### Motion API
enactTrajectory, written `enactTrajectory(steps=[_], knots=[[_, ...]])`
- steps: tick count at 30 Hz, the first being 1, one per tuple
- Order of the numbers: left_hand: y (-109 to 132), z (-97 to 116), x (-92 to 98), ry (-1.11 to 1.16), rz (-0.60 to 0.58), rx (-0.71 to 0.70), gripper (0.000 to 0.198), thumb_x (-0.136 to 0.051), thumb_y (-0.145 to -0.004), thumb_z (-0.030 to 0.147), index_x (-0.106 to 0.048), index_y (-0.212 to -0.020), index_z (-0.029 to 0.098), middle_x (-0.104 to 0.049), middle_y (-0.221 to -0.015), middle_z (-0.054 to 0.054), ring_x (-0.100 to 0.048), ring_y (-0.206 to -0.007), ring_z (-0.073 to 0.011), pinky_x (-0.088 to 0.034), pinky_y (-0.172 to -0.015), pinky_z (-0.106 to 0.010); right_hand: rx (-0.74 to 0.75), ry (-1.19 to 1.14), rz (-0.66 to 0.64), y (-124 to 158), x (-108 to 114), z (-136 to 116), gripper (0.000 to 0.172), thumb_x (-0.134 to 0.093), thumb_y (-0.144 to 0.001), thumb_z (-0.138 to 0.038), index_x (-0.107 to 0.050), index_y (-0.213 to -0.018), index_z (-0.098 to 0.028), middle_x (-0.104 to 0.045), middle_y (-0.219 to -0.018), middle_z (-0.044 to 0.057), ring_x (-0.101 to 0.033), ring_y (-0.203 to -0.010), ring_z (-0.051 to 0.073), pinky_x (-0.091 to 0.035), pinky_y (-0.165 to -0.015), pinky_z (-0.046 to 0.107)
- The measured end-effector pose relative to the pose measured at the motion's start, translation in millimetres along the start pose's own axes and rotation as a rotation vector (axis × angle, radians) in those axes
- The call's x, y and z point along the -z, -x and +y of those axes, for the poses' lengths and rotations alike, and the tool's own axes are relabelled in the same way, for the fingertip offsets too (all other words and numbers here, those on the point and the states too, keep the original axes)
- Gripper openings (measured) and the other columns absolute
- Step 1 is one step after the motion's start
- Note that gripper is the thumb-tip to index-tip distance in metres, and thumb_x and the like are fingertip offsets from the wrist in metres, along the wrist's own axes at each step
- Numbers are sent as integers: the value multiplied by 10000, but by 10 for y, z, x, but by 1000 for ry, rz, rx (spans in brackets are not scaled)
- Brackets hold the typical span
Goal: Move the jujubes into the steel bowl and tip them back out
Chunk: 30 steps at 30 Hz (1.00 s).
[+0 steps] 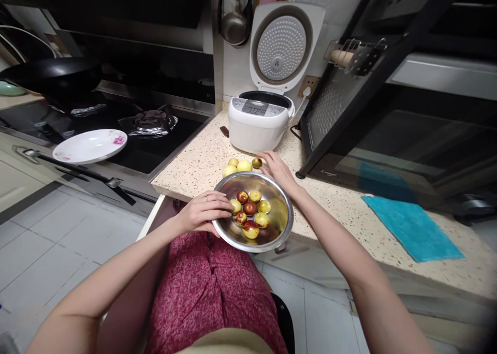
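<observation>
A shiny metal bowl tilts at the counter's front edge, over my lap. Inside lie several jujubes, some yellow-green, some patched with red-brown. My left hand grips the bowl's left rim, fingers over the edge beside a pale jujube and thumb outside. Beyond the bowl, my right hand has its fingertips around a small brown-green jujube on the counter. Left of that one, several yellow-green jujubes sit close together against the bowl's far side.
A white rice cooker stands behind the fruit, lid raised. At right are a black oven and a turquoise cloth. A flowered plate rests by the stove's front edge, with a black wok behind.
</observation>
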<state>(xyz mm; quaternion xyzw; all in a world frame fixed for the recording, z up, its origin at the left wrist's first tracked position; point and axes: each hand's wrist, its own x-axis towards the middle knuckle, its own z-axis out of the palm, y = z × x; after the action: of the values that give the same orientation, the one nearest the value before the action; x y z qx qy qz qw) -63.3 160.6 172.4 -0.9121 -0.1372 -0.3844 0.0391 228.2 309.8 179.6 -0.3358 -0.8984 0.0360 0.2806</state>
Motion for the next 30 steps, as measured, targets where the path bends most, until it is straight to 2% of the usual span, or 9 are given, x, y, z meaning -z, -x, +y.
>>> enactTrajectory(steps=[3, 7, 11, 16, 21, 24, 26, 30], knots=[[6, -3, -6, 16, 18, 10, 458, -545, -1019, 561, -707, -1191, 168, -802, -1130, -108, -740, -1122, -225, -611, -1020, -432, 19, -36, -54, 25, 0, -9, 426, -448, -1039, -247, -499, -1460, -203, -559, -1435, 151, -531, -1315, 306, -501, -1058, 466], [8, -7, -5, -1, 7, 9, 445, -537, -1027, 554, -711, -1180, 174, -803, -1131, -101, -746, -1118, -224, -612, -1023, -430, -16, -72, -83, 28, -6, -28, 310, -451, -1035, -239, -567, -1322, -236, -628, -1265, 116, -594, -1169, 287, -524, -972, 437], [-3, -5, 9, -25, -2, -8, 392, -540, -1041, 509, -712, -1155, 176, -806, -1122, -92, -756, -1100, -220, -624, -1004, -416, -48, -86, -79, 28, 45, -88, 199, -515, -1008, -252, -579, -1196, -231, -635, -1158, 106, -608, -1029, 274, -521, -886, 403], [-16, 5, 17, -33, -11, -1, 375, -543, -1044, 490, -707, -1149, 169, -805, -1122, -97, -757, -1098, -219, -624, -1006, -423, -76, -79, -66, 49, 86, -121, 206, -557, -966, -263, -561, -1167, -222, -619, -1104, 107, -594, -976, 278, -520, -858, 409], [-21, 5, 12, -31, -1, -15, 384, -524, -1054, 484, -709, -1112, 152, -807, -1106, -102, -759, -1080, -217, -625, -1003, -421, -41, -167, 80, 39, 229, -153, 324, -554, -952, -234, -572, -1275, -240, -596, -1178, 111, -614, -1031, 278, -541, -915, 450], [-11, 1, 9, -34, 1, -9, 388, -525, -1051, 494, -708, -1130, 161, -808, -1107, -100, -757, -1092, -221, -624, -1003, -419, 36, -292, 154, 33, 364, -269, 272, -594, -959, -249, -624, -1229, -246, -628, -1147, 90, -630, -1042, 255, -555, -921, 427], [-4, -1, 3, -33, -4, -1, 395, -530, -1046, 502, -706, -1148, 163, -808, -1113, -102, -756, -1099, -224, -620, -1008, -419, 107, -387, 111, 41, 434, -380, 248, -647, -955, -274, -649, -1201, -245, -661, -1153, 81, -642, -1055, 246, -568, -902, 411], [-7, -2, -4, -27, 17, -11, 384, -539, -1045, 489, -708, -1126, 153, -808, -1101, -104, -759, -1081, -225, -620, -1003, -415, 195, -493, -113, 78, 483, -562, 248, -700, -956, -301, -679, -1198, -249, -713, -1181, 67, -668, -1078, 234, -581, -913, 409]])
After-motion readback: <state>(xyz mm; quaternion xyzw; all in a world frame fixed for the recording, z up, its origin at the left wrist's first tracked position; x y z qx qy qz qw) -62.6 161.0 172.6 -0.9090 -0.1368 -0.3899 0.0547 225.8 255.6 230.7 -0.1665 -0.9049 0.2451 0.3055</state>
